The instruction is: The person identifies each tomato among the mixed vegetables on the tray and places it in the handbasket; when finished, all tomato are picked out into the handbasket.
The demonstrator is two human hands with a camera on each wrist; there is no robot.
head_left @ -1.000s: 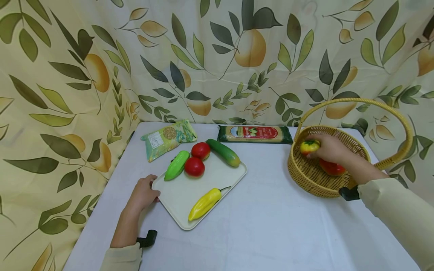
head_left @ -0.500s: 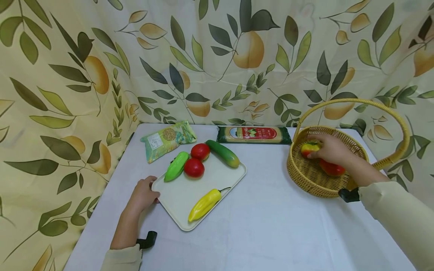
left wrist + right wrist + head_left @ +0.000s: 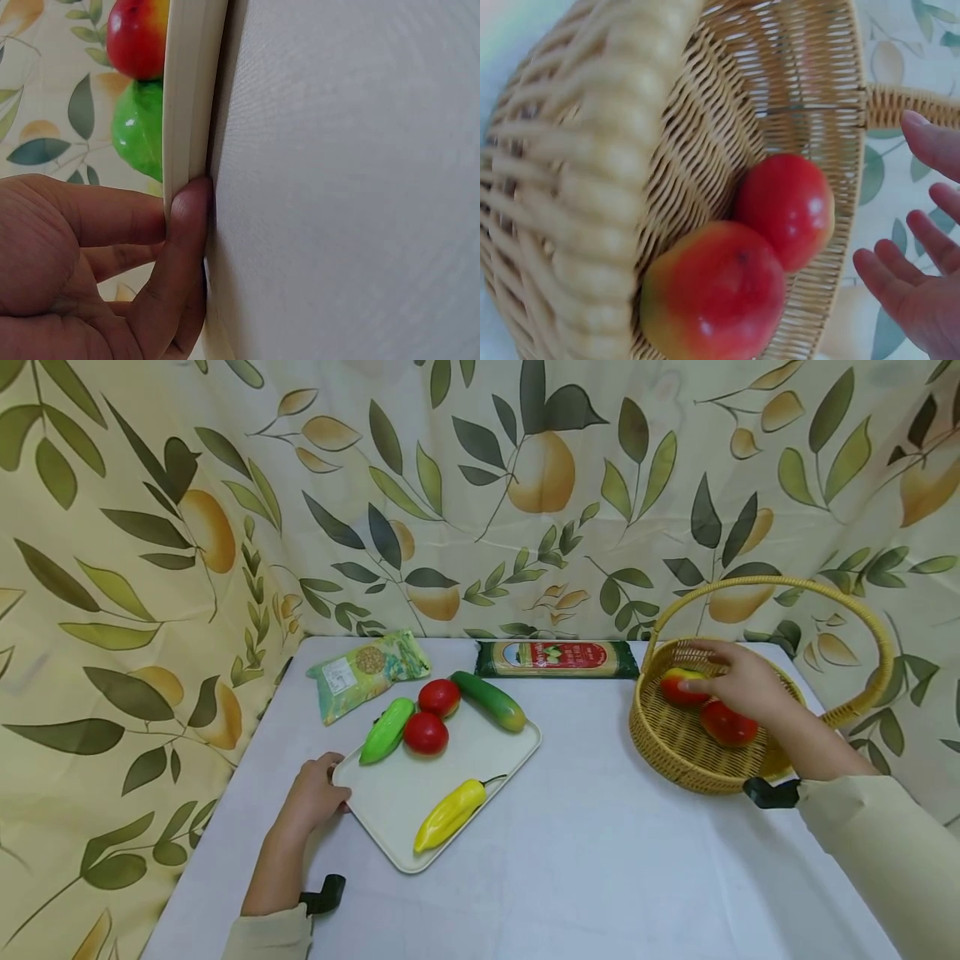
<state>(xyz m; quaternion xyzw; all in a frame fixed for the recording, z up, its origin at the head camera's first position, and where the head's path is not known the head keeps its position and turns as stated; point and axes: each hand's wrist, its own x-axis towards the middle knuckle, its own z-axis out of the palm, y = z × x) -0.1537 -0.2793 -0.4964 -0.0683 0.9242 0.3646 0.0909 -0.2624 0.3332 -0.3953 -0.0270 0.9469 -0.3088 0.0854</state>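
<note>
Closest to me: my pale left sleeve and right sleeve are showing, each with a black wrist mount at the cuff.

A yellow pepper is lying aslant near the front corner of a cream tray, its dark stem pointing away and right. The tray is sitting on a white-covered table. My left hand is pinching its left corner, a fingertip pressing against the outer side.

To the right, a wicker basket is standing, handle arching up. Inside, two red-and-yellow fruits are lying close together: a front fruit and a back fruit nearer the left wall. My right hand is hovering over the basket, fingers spread wide, gripping nothing; the right wrist view is showing a gap between fingertips and fruit.

Farther along the tray, a ridged green gourd is lying at the left edge beside two round red fruits. A cucumber is lying along the far right side.

Beyond, a pale green bag and a long green packet with a red label are resting. Behind all, a leaf-and-fruit-print curtain is hanging.
</note>
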